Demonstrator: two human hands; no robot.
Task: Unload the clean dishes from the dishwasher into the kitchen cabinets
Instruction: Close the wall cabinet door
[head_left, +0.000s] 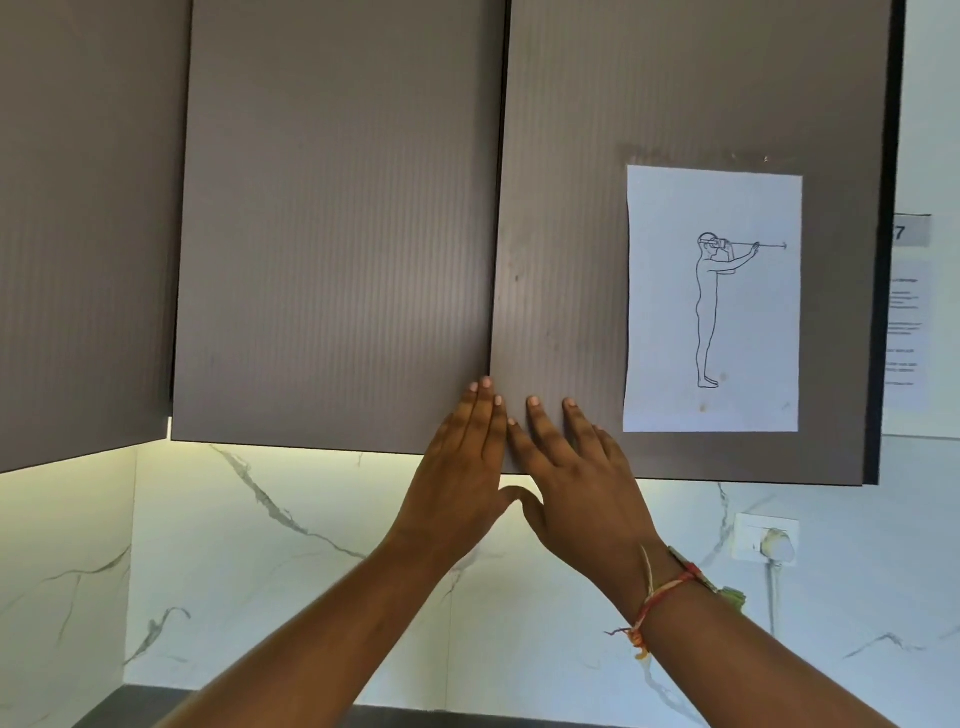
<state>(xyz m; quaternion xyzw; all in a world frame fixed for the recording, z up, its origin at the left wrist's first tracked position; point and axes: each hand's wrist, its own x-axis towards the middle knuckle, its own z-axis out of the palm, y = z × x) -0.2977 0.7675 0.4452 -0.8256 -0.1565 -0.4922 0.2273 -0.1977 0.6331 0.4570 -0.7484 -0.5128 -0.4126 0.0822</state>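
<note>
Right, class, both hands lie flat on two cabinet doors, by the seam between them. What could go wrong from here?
1. The left hand and right hand lie right at the seam, so a swinging door edge might pinch the fingers.
2. No handles show on the middle door or right door, so flat fingers may slip.
3. The right hand could brush the taped paper sheet loose.

Soft even light, under-cabinet strip glow on marble backsplash (291, 545), slight wide-angle bowing, perhaps mildly soft focus
</note>
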